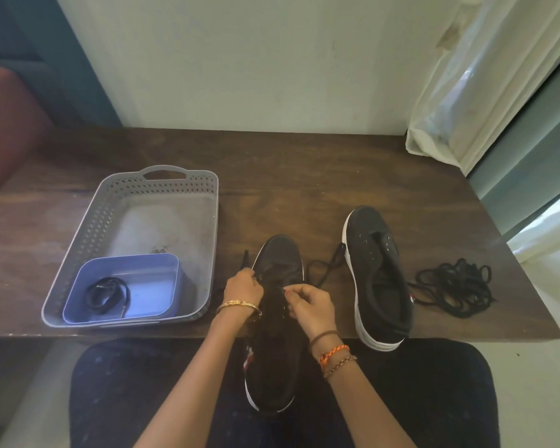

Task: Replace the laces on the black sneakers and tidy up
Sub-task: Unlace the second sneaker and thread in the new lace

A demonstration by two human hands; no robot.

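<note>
**Lacing of the nearer sneaker in progress**

The black canvas sneaker with a white sole (274,360) is propped from lap to dark wooden table (304,176); a black lace (324,270) is pinched at its eyelets by the curled fingers of the left hand (240,287) and right hand (309,305); threading appears under way, so the next eyelet must be found. The second black sneaker (377,279) lies unlaced beside a tangled heap of black laces (455,286); a coiled lace (107,294) sits in a blue tub (172,263) inside the grey perforated basket (181,179).
</note>
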